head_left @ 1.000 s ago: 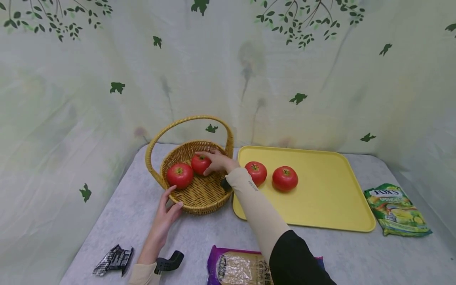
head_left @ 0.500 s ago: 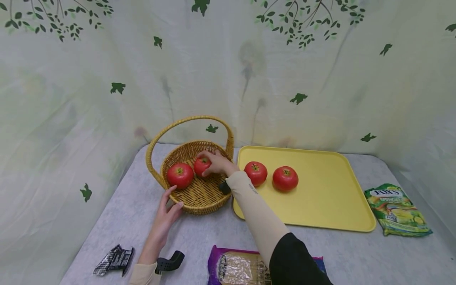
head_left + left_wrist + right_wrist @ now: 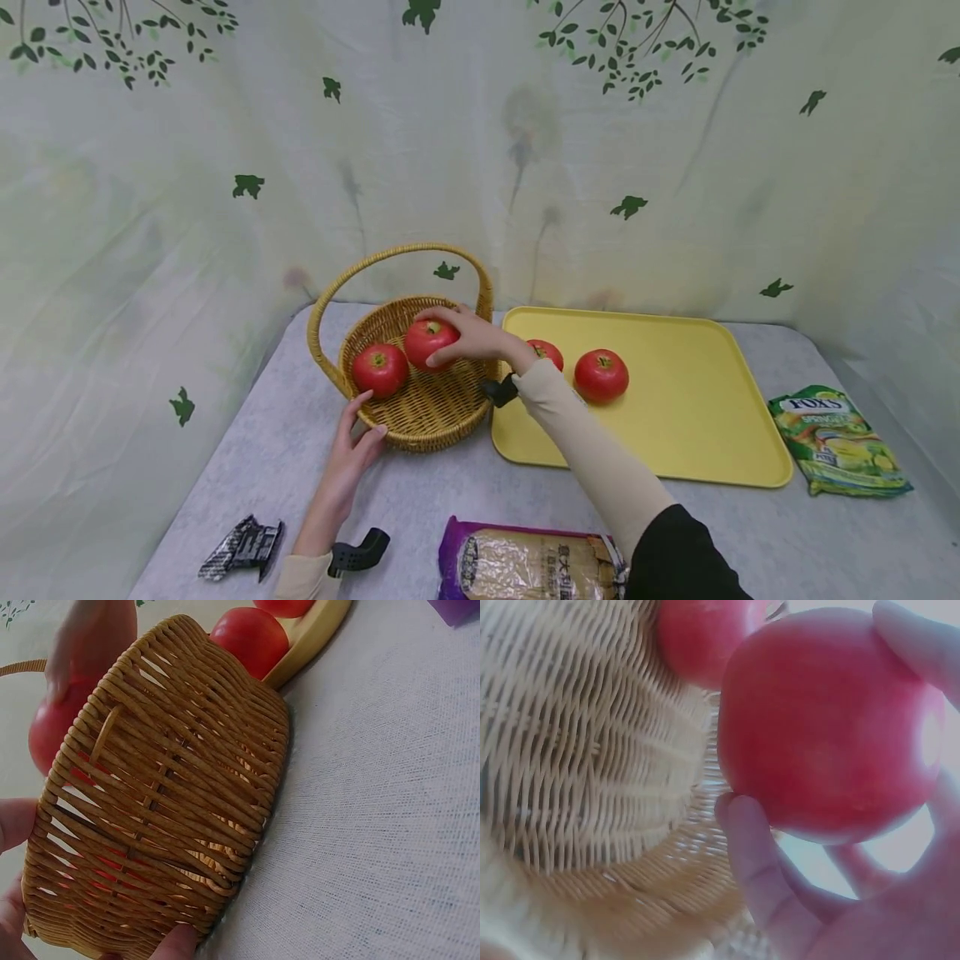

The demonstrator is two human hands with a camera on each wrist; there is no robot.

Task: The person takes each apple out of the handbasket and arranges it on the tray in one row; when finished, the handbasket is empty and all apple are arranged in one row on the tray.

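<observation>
My right hand grips a red apple inside the wicker basket, thumb and fingers spread around its sides. In the right wrist view this apple sits above the woven floor. A second red apple lies in the left part of the basket. My left hand holds the basket's near-left rim. The left wrist view shows the woven wall close up, with fingertips against it. Two more apples rest on the yellow tray; my right forearm partly covers the nearer apple.
The basket's tall arched handle stands upright behind the hands. A green candy bag lies right of the tray. A purple-edged noodle pack is at the front, and a crumpled black-and-white packet lies front left.
My right hand has risen with the apple off the basket floor, and the forearm has shifted right, now covering part of the tray's left apple. My left hand stays put.
</observation>
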